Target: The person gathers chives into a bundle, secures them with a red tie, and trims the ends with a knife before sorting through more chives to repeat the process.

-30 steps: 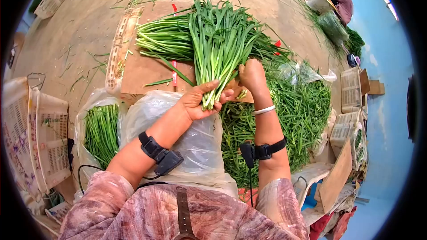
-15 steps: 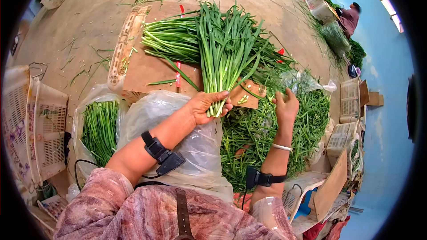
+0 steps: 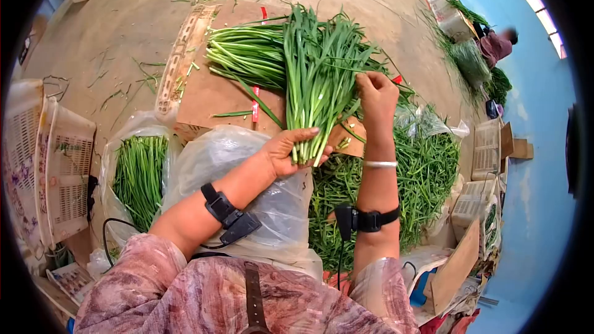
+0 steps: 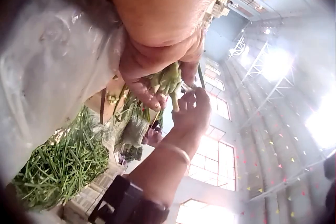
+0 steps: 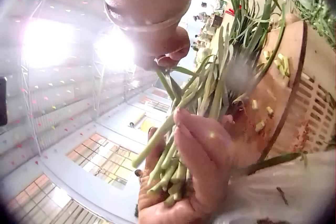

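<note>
In the head view the left hand [image 3: 286,152] grips the pale stem ends of a bunch of long green leafy stems [image 3: 309,96], its leaves pointing away over the board. The right hand [image 3: 377,89] is raised at the bunch's right side, thumb and fingertips pinching a thin green leaf [image 3: 343,68] that crosses the bunch. In the right wrist view green leaf [image 5: 167,83] runs from the right hand's fingers [image 5: 168,58] down to the held stems [image 5: 170,171]. A second pile of stems [image 3: 244,55] lies on the brown board [image 3: 207,96], left of the bunch.
Loose green leaves [image 3: 421,173] are heaped at the right. A plastic bag of stems [image 3: 141,176] stands at the left, beside white crates [image 3: 71,176]. Clear plastic [image 3: 229,154] covers the near area. Another person [image 3: 497,46] is at the back right, by a crate [image 3: 448,17].
The right hand moved right and away from the bunch, then came back up beside its leaves and now pinches a leaf. The left hand keeps its grip on the stem ends.
</note>
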`<state>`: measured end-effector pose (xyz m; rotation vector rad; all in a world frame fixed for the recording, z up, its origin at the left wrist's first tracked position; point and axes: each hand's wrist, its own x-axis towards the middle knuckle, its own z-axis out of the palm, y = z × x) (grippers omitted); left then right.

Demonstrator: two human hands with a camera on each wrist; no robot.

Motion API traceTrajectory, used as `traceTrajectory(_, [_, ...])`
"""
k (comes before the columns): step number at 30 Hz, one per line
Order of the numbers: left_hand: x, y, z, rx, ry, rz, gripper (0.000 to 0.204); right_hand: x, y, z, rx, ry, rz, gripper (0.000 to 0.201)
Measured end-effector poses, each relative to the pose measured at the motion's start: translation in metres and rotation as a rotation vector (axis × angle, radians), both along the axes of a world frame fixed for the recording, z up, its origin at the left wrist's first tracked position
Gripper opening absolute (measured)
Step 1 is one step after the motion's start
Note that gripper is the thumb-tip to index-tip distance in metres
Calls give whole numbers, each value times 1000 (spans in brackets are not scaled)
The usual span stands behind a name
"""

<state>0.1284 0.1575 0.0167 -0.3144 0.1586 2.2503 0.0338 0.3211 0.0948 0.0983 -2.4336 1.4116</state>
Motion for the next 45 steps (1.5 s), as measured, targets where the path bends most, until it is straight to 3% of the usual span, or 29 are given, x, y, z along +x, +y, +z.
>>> traceTrajectory(2, [2, 1, 6, 41, -23, 70, 28, 7, 6, -4, -614, -216, 36, 9])
traceTrajectory(3, [2, 1, 4, 58, -61, 62, 30, 10, 8, -4, -613, -214, 33, 9])
traceTrajectory(6, [0, 0, -4, 172, -26, 57, 31, 15, 7, -4, -941, -293, 112, 5])
traceTrajectory(10, [-5, -1, -8, 245, -1, -12, 30, 16, 12, 5, -842, -319, 154, 6])
traceTrajectory(13, [-3, 0, -1, 91, 17, -31, 32, 14, 18, 7, -734, -270, 204, 8])
traceTrajectory(15, [-3, 1, -8, 123, 9, -40, 32, 15, 21, 10, -649, -235, 258, 10])
traceTrajectory(18, [-2, 1, -3, 115, 33, -25, 32, 16, 25, 2, -817, -230, 213, 9])
traceTrajectory(20, [-4, 2, -3, 73, 67, -5, 33, 19, 28, 0, -753, -251, 153, 9])
traceTrajectory(22, [-4, 3, -15, 59, 91, -30, 36, 21, 33, -12, -910, -183, 109, 10])
traceTrajectory(24, [-5, 4, -11, 66, 65, -55, 37, 25, 38, -16, -916, -193, 126, 16])
traceTrajectory(26, [-4, 5, -4, 73, 43, -79, 39, 33, 37, -19, -653, -223, -108, 26])
traceTrajectory(27, [-3, 6, -1, 69, 43, -51, 40, 39, 36, -20, -339, -162, -161, 33])
traceTrajectory(28, [-1, 7, 0, 65, 41, -21, 42, 47, 36, -19, -338, -165, -162, 33])
traceTrajectory(30, [-2, 9, -7, 100, 40, -12, 42, 66, 37, -9, 223, 109, -266, 33])
traceTrajectory(32, [-3, 10, -9, 102, 2, -28, 44, 89, 25, 3, 105, 69, -234, 27])
traceTrajectory(34, [-3, 10, -6, 101, 4, -45, 42, 109, 6, 8, -62, -130, 61, 17])
traceTrajectory(36, [-4, 13, -14, 25, 3, -20, 38, 116, -6, 6, 228, -235, 87, 13])
traceTrajectory(38, [-4, 15, -13, 47, -5, -34, 34, 109, -5, -7, 242, -320, 48, 16])
traceTrajectory(40, [1, 16, -3, -152, -1, 17, 31, 103, -8, -7, 452, -412, -37, 20])
traceTrajectory(42, [1, 19, -10, -159, -13, -4, 27, 98, -6, -23, 486, -378, -73, 24])
traceTrajectory(45, [0, 23, -15, -198, -7, 23, 20, 95, -4, -34, 197, -397, -103, 21])
